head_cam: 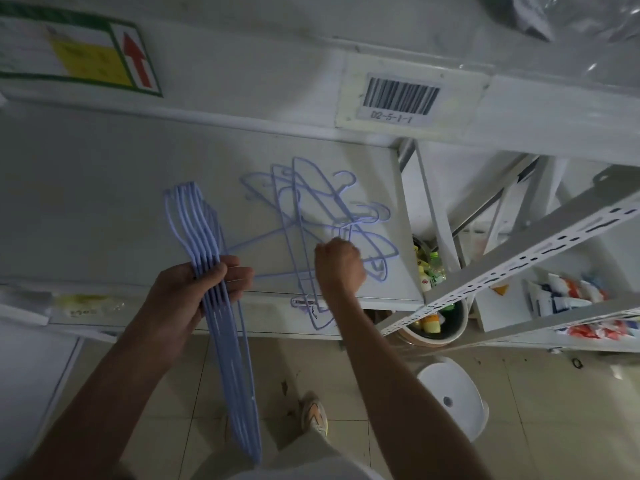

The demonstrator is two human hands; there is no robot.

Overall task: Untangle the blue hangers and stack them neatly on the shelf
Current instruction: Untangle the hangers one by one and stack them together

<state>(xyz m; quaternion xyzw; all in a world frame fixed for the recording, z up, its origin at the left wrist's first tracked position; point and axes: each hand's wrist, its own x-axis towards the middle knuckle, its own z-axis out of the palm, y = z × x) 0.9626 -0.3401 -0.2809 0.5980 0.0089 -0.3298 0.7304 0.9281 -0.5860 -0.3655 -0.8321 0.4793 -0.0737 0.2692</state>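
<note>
— What did we have in the left hand (194, 289)?

— A bundle of blue hangers (214, 271), lined up side by side; our fingers were wrapped tight around the middle of it; one end pointed toward twelve o'clock over the white shelf (104, 202), the other hung past the shelf's front edge toward six o'clock, over the tiled floor (381, 393).

— And the right hand (341, 268)?

— Curled into a fist at about three o'clock from the left one, over the tangled pile of hangers (311, 216); it seemed to be pinching a wire of that pile, though we could not tell which, as the knuckles hid the fingertips.

— Where did the tangle lie?

— On the same shelf, toward one o'clock from the bundle; wires crossed each other at many angles; several hooks pointed toward three o'clock; one hanger stuck out past the front edge toward six o'clock, just beside our right wrist.

— Anything else around us?

— A barcode label (401, 95) on the beam above, at twelve o'clock from the tangle; a sign with a red arrow (136, 60) at eleven o'clock; a white stool (453, 393) on the floor at five o'clock; a bin with bottles (433, 323) under the neighbouring rack at four o'clock; our shoe (315, 414) at six o'clock.
</note>
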